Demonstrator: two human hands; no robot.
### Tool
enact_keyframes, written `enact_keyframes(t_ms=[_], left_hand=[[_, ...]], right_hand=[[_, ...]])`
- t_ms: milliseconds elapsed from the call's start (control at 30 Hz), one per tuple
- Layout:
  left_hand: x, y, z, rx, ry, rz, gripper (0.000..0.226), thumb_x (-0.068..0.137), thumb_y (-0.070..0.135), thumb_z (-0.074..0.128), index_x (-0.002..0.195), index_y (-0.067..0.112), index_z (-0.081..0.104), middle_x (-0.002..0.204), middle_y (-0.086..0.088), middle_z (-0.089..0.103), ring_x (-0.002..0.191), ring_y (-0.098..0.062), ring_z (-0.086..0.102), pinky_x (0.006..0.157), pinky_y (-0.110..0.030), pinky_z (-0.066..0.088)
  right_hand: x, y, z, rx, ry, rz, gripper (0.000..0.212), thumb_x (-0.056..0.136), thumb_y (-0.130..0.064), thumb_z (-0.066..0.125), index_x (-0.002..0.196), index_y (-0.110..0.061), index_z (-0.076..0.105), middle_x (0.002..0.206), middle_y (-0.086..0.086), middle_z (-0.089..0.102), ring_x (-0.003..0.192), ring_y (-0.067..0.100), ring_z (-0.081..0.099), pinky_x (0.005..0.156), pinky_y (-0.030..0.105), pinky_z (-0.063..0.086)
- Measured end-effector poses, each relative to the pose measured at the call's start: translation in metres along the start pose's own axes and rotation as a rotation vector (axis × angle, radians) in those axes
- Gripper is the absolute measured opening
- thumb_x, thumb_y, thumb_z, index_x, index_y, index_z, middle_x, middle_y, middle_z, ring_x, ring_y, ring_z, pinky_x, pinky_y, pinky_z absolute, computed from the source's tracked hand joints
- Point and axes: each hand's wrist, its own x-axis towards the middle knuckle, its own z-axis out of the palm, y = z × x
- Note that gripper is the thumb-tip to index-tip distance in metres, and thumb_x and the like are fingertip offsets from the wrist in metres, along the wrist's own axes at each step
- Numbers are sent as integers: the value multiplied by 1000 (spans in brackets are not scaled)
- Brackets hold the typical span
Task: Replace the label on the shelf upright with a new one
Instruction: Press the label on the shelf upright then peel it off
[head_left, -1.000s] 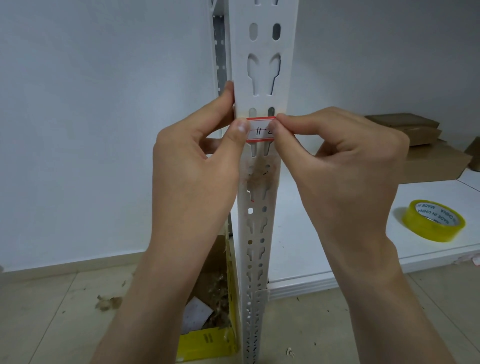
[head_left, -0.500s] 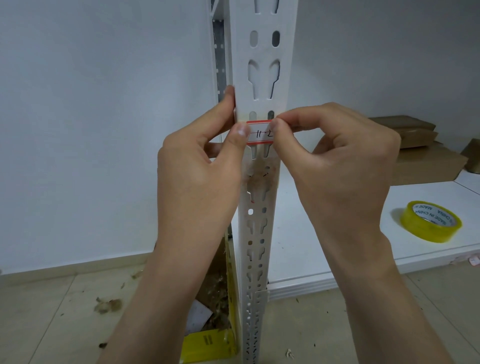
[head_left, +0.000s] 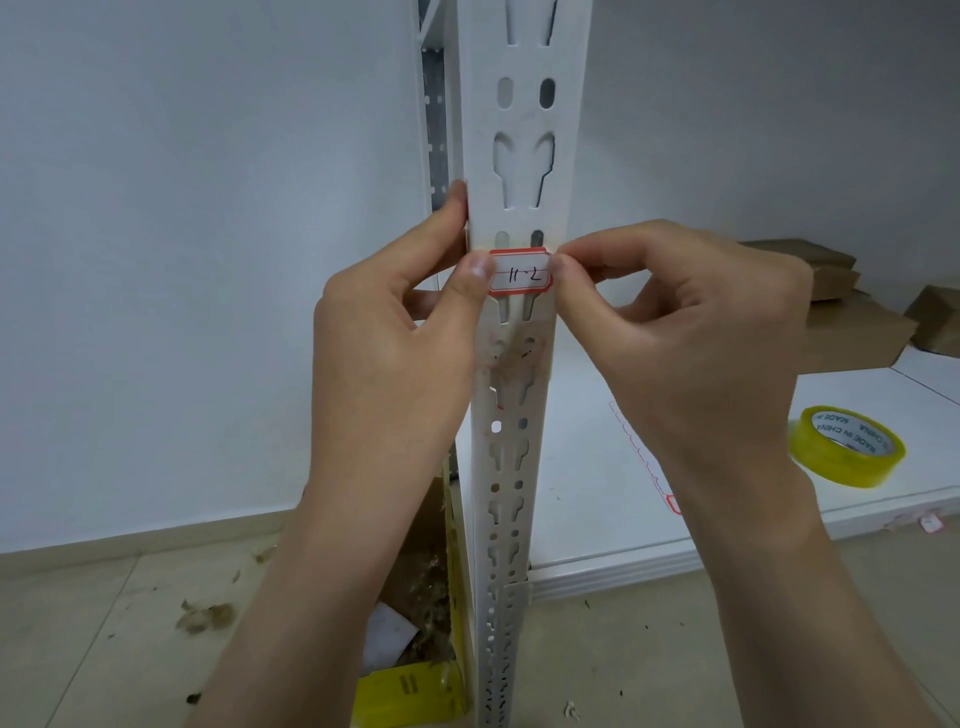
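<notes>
Head view: new label (head_left: 519, 273) sits on the shelf upright (head_left: 522, 156), just above the residue patch (head_left: 514, 358). Left hand (head_left: 395, 353) presses its left edge with the thumb; right hand (head_left: 691, 332) fingers (head_left: 563, 270) pinch the right edge. Sticking step, probably. Next: smooth flat across the slots, check it's level, then let go. Tape roll (head_left: 847, 447) lies on the shelf, right of the upright.

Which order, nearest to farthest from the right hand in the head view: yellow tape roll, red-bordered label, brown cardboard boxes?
From the right hand:
1. Red-bordered label, at its fingertips on the upright.
2. Brown cardboard boxes, just to its right.
3. Yellow tape roll, lower right on the shelf.
</notes>
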Motion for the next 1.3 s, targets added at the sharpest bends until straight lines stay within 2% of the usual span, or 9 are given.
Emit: enact_keyframes(t_ms=[200, 333, 467, 600, 733, 867, 1067, 1200, 1300], left_hand=[[2, 0, 0, -31, -2, -19, 42, 101, 19, 64, 141, 33, 62, 128, 22, 72, 91, 9, 72, 86, -24, 63], [2, 0, 0, -32, -1, -11, 42, 102, 19, 64, 142, 31, 62, 131, 21, 70, 93, -1, 74, 86, -25, 64], [2, 0, 0, -24, -4, -12, 42, 102, 19, 63, 142, 32, 61, 131, 22, 70, 91, 10, 71, 88, -26, 63], [0, 2, -1, -37, -24, -12, 42, 103, 19, 62, 143, 31, 60, 133, 21, 69, 94, 5, 73, 86, -25, 63], [1, 2, -1, -52, -26, -23, 43, 103, 19, 62, 144, 31, 60, 133, 19, 70, 98, 7, 73, 91, -31, 63], [1, 3, -1, -47, -29, -19, 42, 103, 18, 61, 144, 31, 60, 133, 18, 70, 99, 6, 73, 91, -34, 64], [2, 3, -1, -47, -31, -22, 42, 103, 19, 61, 143, 31, 61, 133, 18, 71, 100, 3, 73, 90, -34, 64], [2, 4, -1, -55, -25, -27, 42, 102, 19, 62, 143, 30, 61, 132, 16, 71, 102, 2, 74, 91, -35, 64], [1, 4, -1, -56, -24, -27, 42, 102, 18, 62, 143, 30, 61, 133, 16, 71, 105, 4, 72, 92, -33, 64]], right_hand=[[0, -1, 0, -47, 20, -31, 13, 95, -25, 73, 91, -17, 83, 82, -6, 80, 64, 1, 57, 57, 30, 54], [0, -3, 1, -118, -25, -28, 17, 96, -31, 71, 95, -18, 83, 85, -4, 81, 69, -1, 51, 65, 18, 43], [6, -11, 0, -180, -50, 35, 17, 94, -39, 71, 91, -27, 82, 84, -10, 80, 61, 2, 52, 59, 21, 45], [11, -19, -2, -210, -68, 85, 14, 92, -39, 72, 89, -30, 81, 82, -16, 78, 60, -1, 51, 57, 13, 38], [14, -23, -1, -237, -65, 136, 13, 90, -41, 72, 87, -31, 80, 78, -17, 77, 58, 1, 52, 56, 14, 37], [15, -25, 1, -260, -69, 143, 14, 89, -42, 72, 86, -30, 79, 78, -15, 77, 61, 4, 58, 60, 21, 47], [15, -26, 1, -283, -70, 122, 16, 90, -41, 73, 86, -27, 79, 77, -12, 77, 61, 6, 61, 57, 14, 38], [15, -27, 3, -280, -72, 133, 16, 90, -41, 72, 86, -28, 78, 76, -12, 76, 63, 10, 65, 63, 21, 47], [16, -28, 5, -288, -62, 147, 14, 88, -40, 71, 83, -28, 76, 71, -12, 74, 63, 11, 65, 62, 23, 43]])
